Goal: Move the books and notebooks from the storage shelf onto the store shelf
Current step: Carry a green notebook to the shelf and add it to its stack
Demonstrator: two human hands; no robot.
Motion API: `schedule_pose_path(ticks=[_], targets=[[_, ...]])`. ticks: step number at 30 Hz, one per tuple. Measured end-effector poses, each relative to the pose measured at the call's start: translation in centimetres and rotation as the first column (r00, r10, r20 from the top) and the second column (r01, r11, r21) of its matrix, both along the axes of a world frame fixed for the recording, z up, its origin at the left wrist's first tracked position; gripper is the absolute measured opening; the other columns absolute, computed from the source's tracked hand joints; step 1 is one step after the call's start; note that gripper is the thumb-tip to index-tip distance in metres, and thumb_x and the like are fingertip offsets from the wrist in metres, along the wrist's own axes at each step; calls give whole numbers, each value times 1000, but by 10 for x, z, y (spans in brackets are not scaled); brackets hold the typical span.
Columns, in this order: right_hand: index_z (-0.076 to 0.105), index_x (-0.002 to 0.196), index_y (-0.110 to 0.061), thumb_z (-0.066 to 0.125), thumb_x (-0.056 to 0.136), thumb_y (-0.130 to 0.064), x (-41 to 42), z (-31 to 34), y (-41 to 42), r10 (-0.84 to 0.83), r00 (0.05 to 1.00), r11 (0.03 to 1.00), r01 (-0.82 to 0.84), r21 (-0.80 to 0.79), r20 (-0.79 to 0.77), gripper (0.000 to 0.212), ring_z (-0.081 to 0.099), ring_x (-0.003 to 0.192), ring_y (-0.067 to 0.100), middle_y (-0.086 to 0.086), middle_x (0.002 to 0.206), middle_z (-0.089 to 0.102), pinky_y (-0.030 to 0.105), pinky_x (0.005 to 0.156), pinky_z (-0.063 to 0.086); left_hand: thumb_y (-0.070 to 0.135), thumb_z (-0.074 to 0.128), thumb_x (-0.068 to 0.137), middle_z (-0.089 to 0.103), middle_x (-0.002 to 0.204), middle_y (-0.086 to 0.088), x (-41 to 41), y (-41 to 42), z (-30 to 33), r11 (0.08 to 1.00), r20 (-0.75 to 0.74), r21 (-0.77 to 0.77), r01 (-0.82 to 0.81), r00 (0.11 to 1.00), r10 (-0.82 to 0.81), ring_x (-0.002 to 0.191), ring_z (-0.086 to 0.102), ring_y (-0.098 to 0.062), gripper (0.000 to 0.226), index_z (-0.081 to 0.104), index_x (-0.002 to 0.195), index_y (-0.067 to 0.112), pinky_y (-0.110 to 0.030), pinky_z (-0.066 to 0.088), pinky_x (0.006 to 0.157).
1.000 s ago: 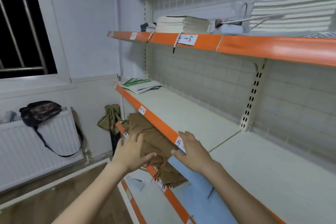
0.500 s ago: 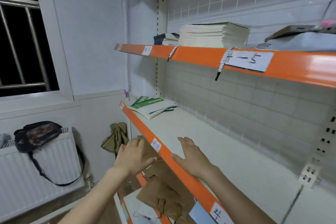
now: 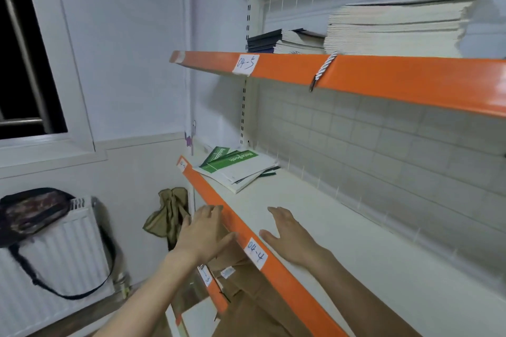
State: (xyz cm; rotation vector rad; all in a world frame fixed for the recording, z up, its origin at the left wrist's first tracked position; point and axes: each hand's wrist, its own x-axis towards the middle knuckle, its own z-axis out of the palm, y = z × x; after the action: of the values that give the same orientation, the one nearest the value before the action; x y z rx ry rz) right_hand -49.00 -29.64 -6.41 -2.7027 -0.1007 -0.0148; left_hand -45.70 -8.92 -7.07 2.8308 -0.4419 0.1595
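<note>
Reaching forward, my left hand (image 3: 204, 230) hangs flat-fingered and empty at the orange shelf edge (image 3: 241, 230), my right hand (image 3: 290, 238) spread, holding nothing, over the board. Further back, green notebooks (image 3: 236, 168) lie flat, long axis angled toward the back wall.

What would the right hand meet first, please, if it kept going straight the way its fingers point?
Probably the green-and-white notebooks lying at the far end of the white, orange-edged shelf; the right hand has only bare shelf before them, though depth is uncertain.
</note>
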Motion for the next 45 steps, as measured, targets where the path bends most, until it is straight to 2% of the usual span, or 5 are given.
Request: schedule_pose_path(ticks=[23, 33, 37, 41, 45], targets=[[20, 149, -15, 42, 98, -42, 229, 7, 73, -482, 876, 872, 481, 87, -8, 62, 34, 137, 25, 6, 155, 22, 33, 112, 29, 68, 29, 89, 41, 141, -10, 315, 5, 27, 926, -46, 241, 290, 957, -287, 132, 35, -28, 69, 47, 130, 15, -44, 33, 103], [33, 140, -14, 44, 97, -37, 246, -10, 84, -552, 834, 831, 552, 69, -10, 50, 48, 123, 25, 8, 140, 38, 32, 100, 40, 67, 59, 77, 49, 111, -8, 347, -1, 28, 946, -124, 74, 315, 944, -305, 108, 49, -26, 53, 46, 93, 17, -35, 43, 88], [29, 143, -10, 45, 96, -40, 249, -8, 82, -598, 801, 796, 593, 119, 6, 58, 46, 125, 26, 9, 142, 40, 32, 102, 38, 24, 62, 90, 55, 89, -4, 349, -1, 28, 860, -82, -328, 390, 896, -437, 72, 55, -14, 31, 38, 104, 11, -20, 42, 53], [38, 134, -8, 54, 94, -38, 253, 8, 79, -753, 650, 608, 627, 486, 103, 52, 57, 105, 21, 4, 115, 60, 24, 82, 41, 10, 50, 96, 55, 87, -1, 345, -6, 39, 631, -124, -719, 291, 840, -528, 66, 52, -12, 17, 38, 106, 13, -24, 41, 54], [47, 128, -5, 51, 96, -30, 264, 25, 76, -808, 562, 163, 499, 851, -175, 40, 63, 92, 23, 7, 104, 64, 35, 80, 55, 18, 46, 99, 55, 94, 6, 343, -11, 47, 494, -221, -858, 142, 765, -604, 81, 57, -13, 10, 44, 109, 16, -29, 47, 65]])
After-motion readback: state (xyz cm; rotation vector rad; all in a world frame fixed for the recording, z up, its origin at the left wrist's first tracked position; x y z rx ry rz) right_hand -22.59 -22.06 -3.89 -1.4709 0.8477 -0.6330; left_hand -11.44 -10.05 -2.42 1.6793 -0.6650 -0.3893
